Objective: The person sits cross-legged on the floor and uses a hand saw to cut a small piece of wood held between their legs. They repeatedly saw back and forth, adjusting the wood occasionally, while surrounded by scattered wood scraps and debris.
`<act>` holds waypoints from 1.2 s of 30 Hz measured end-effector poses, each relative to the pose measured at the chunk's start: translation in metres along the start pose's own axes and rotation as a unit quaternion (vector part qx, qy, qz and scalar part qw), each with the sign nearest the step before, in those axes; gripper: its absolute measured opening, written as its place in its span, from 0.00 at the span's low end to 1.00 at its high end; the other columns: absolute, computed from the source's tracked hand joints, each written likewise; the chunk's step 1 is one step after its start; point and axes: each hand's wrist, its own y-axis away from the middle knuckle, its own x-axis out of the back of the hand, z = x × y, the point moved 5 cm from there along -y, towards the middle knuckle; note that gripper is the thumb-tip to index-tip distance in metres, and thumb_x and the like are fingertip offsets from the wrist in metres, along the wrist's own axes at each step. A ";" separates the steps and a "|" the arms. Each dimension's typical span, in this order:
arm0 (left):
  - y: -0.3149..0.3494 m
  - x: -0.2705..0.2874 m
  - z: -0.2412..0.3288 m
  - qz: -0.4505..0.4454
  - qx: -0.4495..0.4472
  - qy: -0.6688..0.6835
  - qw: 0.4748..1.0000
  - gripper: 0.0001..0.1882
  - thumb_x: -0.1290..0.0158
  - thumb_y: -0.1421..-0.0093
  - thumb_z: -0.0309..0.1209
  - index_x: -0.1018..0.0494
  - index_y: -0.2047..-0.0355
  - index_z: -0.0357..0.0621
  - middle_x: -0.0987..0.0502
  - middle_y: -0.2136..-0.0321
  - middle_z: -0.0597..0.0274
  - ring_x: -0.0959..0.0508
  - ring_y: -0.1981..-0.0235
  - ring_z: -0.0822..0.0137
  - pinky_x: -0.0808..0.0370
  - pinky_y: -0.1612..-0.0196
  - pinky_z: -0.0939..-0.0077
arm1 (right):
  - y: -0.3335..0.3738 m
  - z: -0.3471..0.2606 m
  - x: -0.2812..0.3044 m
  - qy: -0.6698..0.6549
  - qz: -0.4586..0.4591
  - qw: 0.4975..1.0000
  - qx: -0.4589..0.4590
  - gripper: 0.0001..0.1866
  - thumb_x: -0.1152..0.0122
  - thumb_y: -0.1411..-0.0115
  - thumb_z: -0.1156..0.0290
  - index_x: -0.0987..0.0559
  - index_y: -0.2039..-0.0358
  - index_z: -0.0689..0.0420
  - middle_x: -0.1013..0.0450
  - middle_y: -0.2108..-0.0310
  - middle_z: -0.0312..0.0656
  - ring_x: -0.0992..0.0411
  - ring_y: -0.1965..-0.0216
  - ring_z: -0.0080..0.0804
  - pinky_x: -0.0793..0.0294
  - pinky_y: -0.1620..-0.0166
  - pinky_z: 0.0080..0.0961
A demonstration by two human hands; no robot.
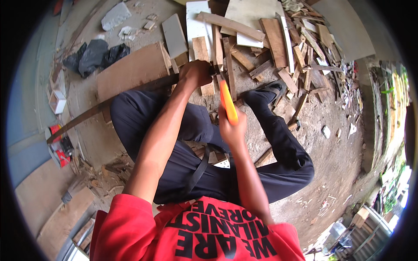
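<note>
My left hand (196,75) is closed round the far end of a long dark wooden strip (102,105). The strip slants down to the left, passing by my bent left knee, and its other end lies near a red and white container. In my closed right hand (233,126) is a tool with an orange and yellow handle (227,102). Its narrow dark front part reaches up beside my left fist, close to the strip's end. That part is small and partly hidden, so its kind cannot be told. Both hands are close together, above my spread legs.
Loose boards and offcuts (274,43) are heaped ahead and to the right. A wide brown board (130,69) and a black plastic bag (93,56) lie ahead to the left. The red and white container (58,148) sits far left. My sandalled foot (267,91) borders the wood pile.
</note>
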 end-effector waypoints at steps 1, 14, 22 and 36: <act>0.002 0.013 0.016 -0.015 -0.001 0.024 1.000 0.13 0.45 0.50 0.36 0.18 0.65 0.47 0.17 0.64 0.51 0.17 0.60 0.51 0.20 0.58 0.58 | -0.035 0.006 -0.005 0.008 0.020 1.000 0.023 0.11 0.40 0.38 0.70 0.23 0.73 0.64 0.31 0.83 0.52 0.30 0.83 0.32 0.32 0.74 0.30; 0.028 0.021 0.002 0.193 -0.005 0.167 0.967 0.44 0.53 0.47 0.72 0.21 0.68 0.35 0.20 0.72 0.37 0.18 0.67 0.44 0.22 0.61 0.50 | 0.060 0.051 0.083 -0.095 0.136 0.985 -0.043 0.13 0.41 0.36 0.70 0.27 0.75 0.62 0.39 0.89 0.28 0.43 0.88 0.14 0.47 0.83 0.19; 0.037 0.045 0.022 0.152 -0.030 0.273 0.949 0.30 0.57 0.33 0.54 0.19 0.65 0.38 0.17 0.70 0.48 0.17 0.65 0.53 0.24 0.61 0.59 | 0.065 0.088 0.087 -0.125 0.142 0.975 -0.118 0.13 0.39 0.36 0.69 0.23 0.75 0.63 0.34 0.84 0.29 0.38 0.80 0.15 0.39 0.76 0.21; 0.016 0.021 -0.007 0.183 -0.049 0.399 0.897 0.12 0.39 0.41 0.34 0.20 0.62 0.37 0.18 0.66 0.63 0.21 0.66 0.74 0.25 0.61 0.77 | 0.066 0.058 0.079 -0.081 0.098 0.990 -0.064 0.11 0.39 0.36 0.68 0.22 0.71 0.63 0.35 0.85 0.28 0.39 0.80 0.13 0.40 0.77 0.20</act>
